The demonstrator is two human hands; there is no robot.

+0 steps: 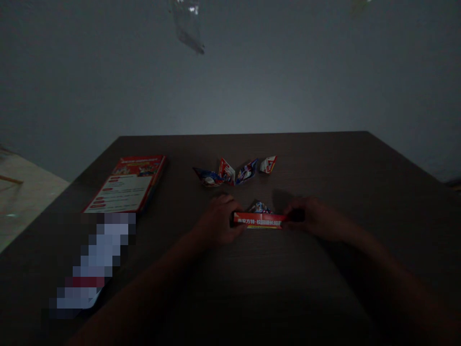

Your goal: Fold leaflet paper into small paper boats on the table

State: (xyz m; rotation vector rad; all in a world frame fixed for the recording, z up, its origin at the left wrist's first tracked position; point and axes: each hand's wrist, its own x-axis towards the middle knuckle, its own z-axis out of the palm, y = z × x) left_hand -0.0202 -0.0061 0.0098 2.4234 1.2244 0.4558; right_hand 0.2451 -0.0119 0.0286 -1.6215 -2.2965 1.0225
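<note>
Between my two hands is a folded paper boat (258, 220), its front a red band with white printed characters and a patterned peak showing behind. My left hand (222, 221) grips its left end, thumb in front and fingers behind. At the right end, my right hand (309, 217) pinches the paper between thumb and fingers. Just beyond stand several folded paper pieces in a row: a blue one (208, 177), a red and white one (226, 171), another blue one (247, 171) and a small white and red one (268, 165).
A stack of printed red and white leaflets (124, 185) lies on the left of the dark wooden table (317, 158). Nearer me is a pixelated, blurred-out object (99, 259). A grey wall (273, 72) rises behind the table, with a clear plastic bag (188, 24) hanging on it.
</note>
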